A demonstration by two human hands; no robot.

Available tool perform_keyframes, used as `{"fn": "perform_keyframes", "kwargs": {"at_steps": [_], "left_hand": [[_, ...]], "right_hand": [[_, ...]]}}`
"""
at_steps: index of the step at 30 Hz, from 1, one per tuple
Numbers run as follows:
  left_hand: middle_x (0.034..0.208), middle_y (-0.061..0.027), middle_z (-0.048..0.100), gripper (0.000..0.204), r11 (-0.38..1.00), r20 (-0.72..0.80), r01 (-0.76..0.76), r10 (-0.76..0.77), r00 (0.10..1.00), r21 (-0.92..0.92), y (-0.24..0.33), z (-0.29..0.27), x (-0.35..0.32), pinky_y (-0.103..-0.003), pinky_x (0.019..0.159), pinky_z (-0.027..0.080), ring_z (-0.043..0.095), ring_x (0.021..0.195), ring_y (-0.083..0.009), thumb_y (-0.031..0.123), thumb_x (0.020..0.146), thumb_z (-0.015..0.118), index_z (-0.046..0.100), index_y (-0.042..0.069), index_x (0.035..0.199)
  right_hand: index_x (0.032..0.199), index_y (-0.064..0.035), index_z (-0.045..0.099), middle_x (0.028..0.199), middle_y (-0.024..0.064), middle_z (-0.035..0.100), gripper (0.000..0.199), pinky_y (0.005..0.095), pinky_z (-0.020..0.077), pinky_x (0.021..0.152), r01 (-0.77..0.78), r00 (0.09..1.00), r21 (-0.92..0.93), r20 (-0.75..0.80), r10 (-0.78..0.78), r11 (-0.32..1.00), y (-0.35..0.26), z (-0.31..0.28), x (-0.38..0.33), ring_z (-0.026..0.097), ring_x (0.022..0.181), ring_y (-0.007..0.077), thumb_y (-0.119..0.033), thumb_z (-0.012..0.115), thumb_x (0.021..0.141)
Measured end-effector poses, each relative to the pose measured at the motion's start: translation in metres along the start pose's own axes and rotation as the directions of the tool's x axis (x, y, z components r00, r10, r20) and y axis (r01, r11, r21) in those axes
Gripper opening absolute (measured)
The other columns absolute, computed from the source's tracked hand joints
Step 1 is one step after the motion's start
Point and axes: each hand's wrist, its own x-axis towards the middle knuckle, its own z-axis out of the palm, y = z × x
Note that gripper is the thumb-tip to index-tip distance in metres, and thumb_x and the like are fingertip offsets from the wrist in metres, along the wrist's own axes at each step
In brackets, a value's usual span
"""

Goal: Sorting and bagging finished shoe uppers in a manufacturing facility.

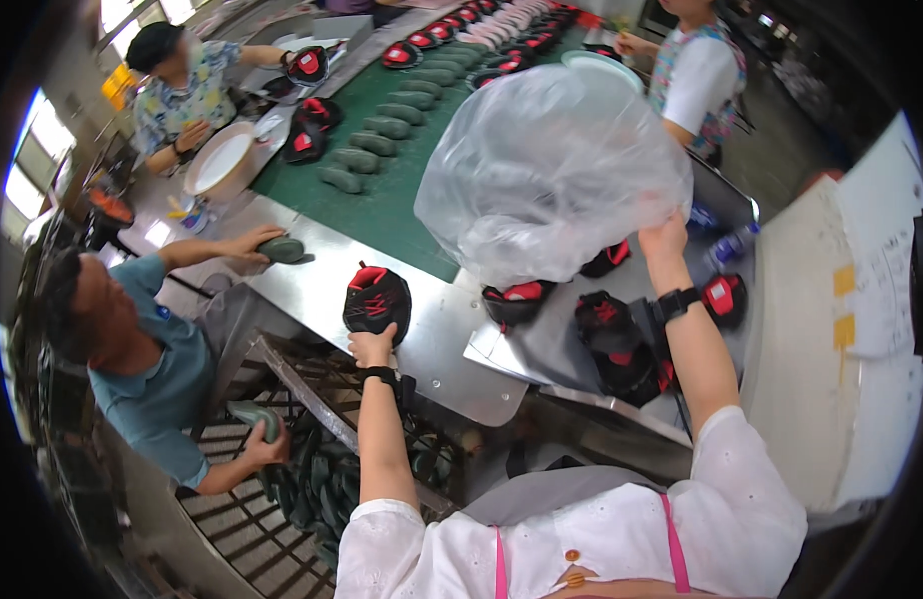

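With its fingers closed round the near end, my left hand point(373, 345) holds a black shoe upper point(377, 299) with red lining over the metal plate point(331, 252). My right hand point(664, 238) is raised at the right and grips the edge of a big, crumpled translucent plastic bag point(551, 160). The bag hides part of the green belt and the metal tray behind it; I cannot tell whether anything is inside. Under and beside the bag, more black and red shoe uppers point(603, 321) lie on the metal tray point(501, 344).
Rows of green shoe lasts point(386, 127) and uppers line the green belt point(302, 185). At the left, a co-worker point(152, 349) holds lasts over a metal rack point(272, 529) full of them. Other people stand beyond. A bottle point(731, 248) and a white board point(811, 329) are at the right.
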Motion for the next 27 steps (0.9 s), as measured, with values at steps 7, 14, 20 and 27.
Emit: {"fn": "perform_keyframes", "kwargs": {"at_steps": [7,14,20,27], "left_hand": [[0.094,-0.0143,0.06,0.049,0.463,-0.083,-0.218,0.295,0.952,-0.859,-0.034,0.009,0.047,-0.034,0.073,0.047,0.058,0.08,-0.022,0.011,0.061,0.074,0.052,-0.01,0.1],[0.118,-0.0086,0.054,0.052,-0.041,0.18,0.504,0.907,0.382,-0.863,0.024,-0.099,-0.065,-0.042,0.094,0.037,0.05,0.107,-0.0232,0.034,0.079,0.059,0.049,0.003,0.118],[0.129,-0.0111,0.044,0.059,0.297,0.313,0.145,0.945,0.098,-0.944,0.017,-0.076,-0.286,-0.042,0.101,0.031,0.04,0.119,-0.0271,0.038,0.08,0.054,0.041,0.004,0.127],[0.128,-0.0122,0.045,0.067,0.706,0.568,0.068,0.618,-0.544,-0.705,-0.041,-0.02,-0.474,-0.04,0.096,0.036,0.044,0.116,-0.0269,0.042,0.076,0.058,0.039,0.004,0.128]], "right_hand": [[0.118,-0.0021,0.049,0.113,0.012,0.057,0.037,0.0397,0.0433,0.088,-0.546,0.771,0.206,0.504,0.39,0.812,-0.053,0.049,-0.076,0.053,0.105,0.0245,-0.026,0.045,0.09],[0.118,0.0019,0.047,0.111,0.0162,0.056,0.038,0.0413,0.0451,0.087,0.199,0.799,-0.307,0.601,0.027,0.931,-0.141,0.077,-0.204,0.056,0.101,0.0265,-0.01,0.053,0.083],[0.124,-0.0001,0.04,0.109,0.0161,0.051,0.061,0.04,0.0418,0.087,0.283,0.905,-0.603,0.426,0.001,0.746,-0.102,-0.002,-0.35,0.052,0.101,0.025,-0.011,0.067,0.07],[0.132,-0.0017,0.029,0.139,0.0156,0.025,0.087,0.0373,0.0251,0.101,0.311,0.852,-0.449,0.522,-0.037,0.838,-0.183,-0.108,-0.465,0.023,0.128,0.0259,-0.021,0.074,0.061]]}}
